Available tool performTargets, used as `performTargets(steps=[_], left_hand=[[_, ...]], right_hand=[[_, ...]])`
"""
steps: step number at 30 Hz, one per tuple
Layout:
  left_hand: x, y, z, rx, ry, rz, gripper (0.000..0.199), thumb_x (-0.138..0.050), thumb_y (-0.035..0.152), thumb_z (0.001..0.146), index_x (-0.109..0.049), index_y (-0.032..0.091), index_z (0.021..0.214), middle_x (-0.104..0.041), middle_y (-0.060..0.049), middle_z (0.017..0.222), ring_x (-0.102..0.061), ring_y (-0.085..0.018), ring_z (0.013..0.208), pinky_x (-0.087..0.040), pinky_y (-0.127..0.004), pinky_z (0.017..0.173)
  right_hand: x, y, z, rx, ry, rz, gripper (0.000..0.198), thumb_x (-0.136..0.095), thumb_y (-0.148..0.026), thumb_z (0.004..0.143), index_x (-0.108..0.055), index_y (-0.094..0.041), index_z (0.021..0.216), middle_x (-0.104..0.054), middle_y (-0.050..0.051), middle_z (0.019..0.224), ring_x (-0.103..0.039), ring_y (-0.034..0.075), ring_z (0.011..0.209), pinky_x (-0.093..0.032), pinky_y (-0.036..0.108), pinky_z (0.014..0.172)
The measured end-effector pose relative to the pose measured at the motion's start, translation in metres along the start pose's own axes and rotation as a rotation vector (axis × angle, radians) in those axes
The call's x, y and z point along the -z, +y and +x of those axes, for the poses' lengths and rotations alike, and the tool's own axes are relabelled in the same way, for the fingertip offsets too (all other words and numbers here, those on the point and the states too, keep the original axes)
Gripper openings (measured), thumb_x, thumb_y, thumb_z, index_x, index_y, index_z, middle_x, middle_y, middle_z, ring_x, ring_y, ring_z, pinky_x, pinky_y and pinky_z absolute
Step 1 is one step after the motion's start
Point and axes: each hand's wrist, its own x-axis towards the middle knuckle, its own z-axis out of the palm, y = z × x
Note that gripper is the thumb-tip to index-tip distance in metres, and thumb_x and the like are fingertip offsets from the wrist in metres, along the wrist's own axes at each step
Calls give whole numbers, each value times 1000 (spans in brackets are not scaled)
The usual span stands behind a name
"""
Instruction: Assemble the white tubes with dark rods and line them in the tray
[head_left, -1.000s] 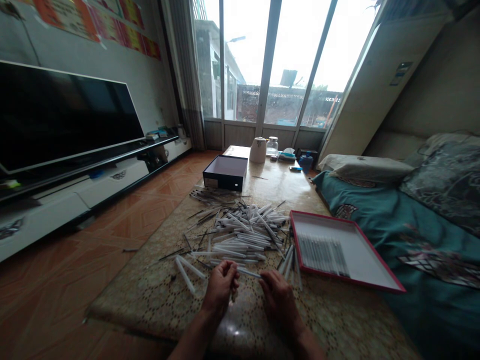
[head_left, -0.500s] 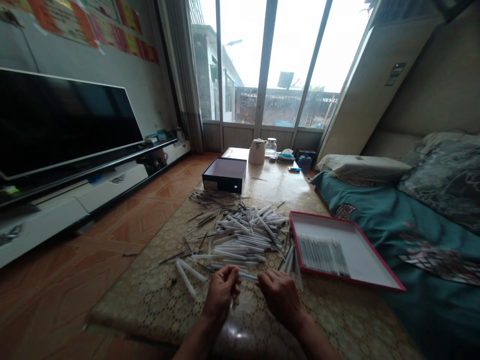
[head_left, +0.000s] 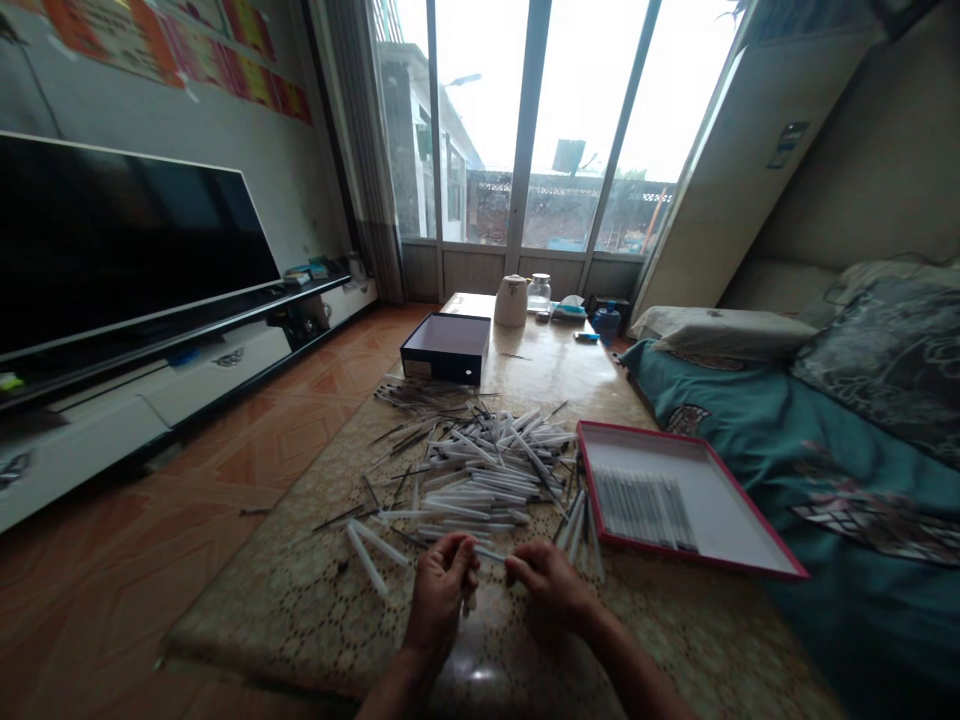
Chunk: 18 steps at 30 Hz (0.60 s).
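A slim, pale pen (head_left: 491, 555) spans the gap between my two hands, over the near part of the table. My left hand (head_left: 442, 585) is closed around one end of it. At the other end, the fingers of my right hand (head_left: 551, 582) pinch it. Just beyond lies a loose pile of whitish, see-through pen barrels (head_left: 480, 480), with thin dark pen refills (head_left: 409, 437) scattered along its left side. To the right, a pink-rimmed box lid (head_left: 757, 500) holds a row of pens (head_left: 649, 508) side by side. Several barrels (head_left: 576, 525) rest against its left edge.
A dark-blue box (head_left: 446, 350) stands behind the pile. Farther back on the table (head_left: 300, 580) are a cream kettle (head_left: 511, 302), a glass jar (head_left: 539, 293) and a tissue pack (head_left: 568, 310). A teal-covered sofa (head_left: 720, 400) runs along the right, a television cabinet (head_left: 187, 370) along the left.
My right hand has shifted slightly left, closer to my left hand, and less of the pen shows between them. The camera view has moved a little.
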Motion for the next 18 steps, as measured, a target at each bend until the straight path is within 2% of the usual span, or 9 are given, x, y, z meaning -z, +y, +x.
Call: performTargets(steps=[4,6,8,10,12,15,18], left_hand=[[1,0,1,4,15,-1,57,-77,49,57,-62,16,101,-55,7,51,-41,-6,35,-32,-17,33],[3,0,2,-8,13,-17,63,-76,49,58,-59,17,110,-57,6,55,-45,-7,39,-36,-18,36],[3,2,1,-17,15,-21,58,-75,50,59,-61,17,105,-59,4,58,-49,-8,43,-39,-18,38],[2,4,0,-30,24,-6,52,-75,51,59,-64,17,96,-59,4,59,-50,-9,44,-40,-18,39],[-1,6,-2,-52,31,12,47,-75,51,59,-66,17,91,-59,3,57,-51,-10,44,-40,-19,38],[-5,7,-5,-85,41,19,43,-74,49,61,-66,17,89,-59,3,56,-51,-10,43,-40,-20,38],[-6,6,-5,-99,52,39,41,-73,49,62,-66,16,86,-60,2,56,-52,-11,45,-42,-20,40]], right_hand=[[6,-5,-5,0,75,-37,35,-49,-33,86,-67,-16,62,-61,-1,55,-54,12,53,-35,19,50],[24,-2,-9,-18,170,-73,35,-46,-35,87,-67,-17,65,-62,0,58,-57,13,56,-37,20,51],[53,9,-12,-71,321,-125,36,-41,-36,89,-67,-16,74,-66,2,66,-61,15,63,-41,21,56],[92,28,-16,-202,477,-212,39,-36,-37,90,-68,-15,91,-69,5,73,-64,17,68,-45,22,60],[133,51,-21,-475,588,-412,39,-36,-37,89,-66,-16,101,-71,5,75,-66,17,68,-46,22,60],[184,84,-29,-667,655,-536,34,-42,-31,85,-67,-14,101,-72,12,85,-68,23,79,-45,26,62],[212,107,-35,-827,639,-624,27,-48,-23,79,-71,-13,88,-71,19,87,-68,29,82,-44,29,61]])
